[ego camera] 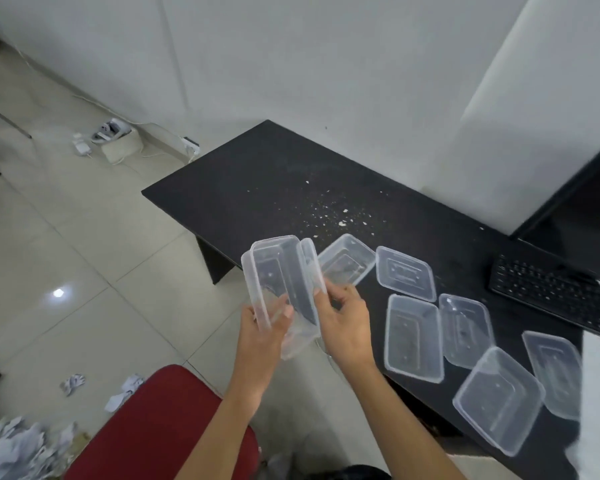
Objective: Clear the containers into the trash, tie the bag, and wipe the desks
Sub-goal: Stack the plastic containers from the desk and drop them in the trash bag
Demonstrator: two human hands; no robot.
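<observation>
So both hands are working just off the near edge of the black desk (pixel 257 174), out over the floor tiles. The left hand (pixel 262 329) is gripping a pair of clear containers (pixel 281 271), with its fingers curling round the lower end. The right hand (pixel 345 323) is pinching the right side of that same pair. One tub is sitting partly inside the other, and both are standing up on end.

Six more clear pieces are lying on the desk:
- A tilted tub (pixel 347 258) is sitting by the near edge, right behind the held pair.
- A flat one (pixel 405 273) is lying just beside it. Lid or flipped tub, I honestly can't tell.
- Two tubs, the left tub (pixel 413 337) and the right tub (pixel 466 330), are sitting side by side closer to the near edge.
- A big near tub (pixel 499 400) is sitting at the near edge and overlapping the last tub (pixel 553 372).

White crumbs (pixel 333 213) are lying scattered across the middle of the desk. A keyboard (pixel 555 292) and a monitor (pixel 582 216) are sitting at the right end. A red chair (pixel 160 427) is sitting under the arms, and crumpled paper (pixel 14 445) is lying on the floor to its left.
</observation>
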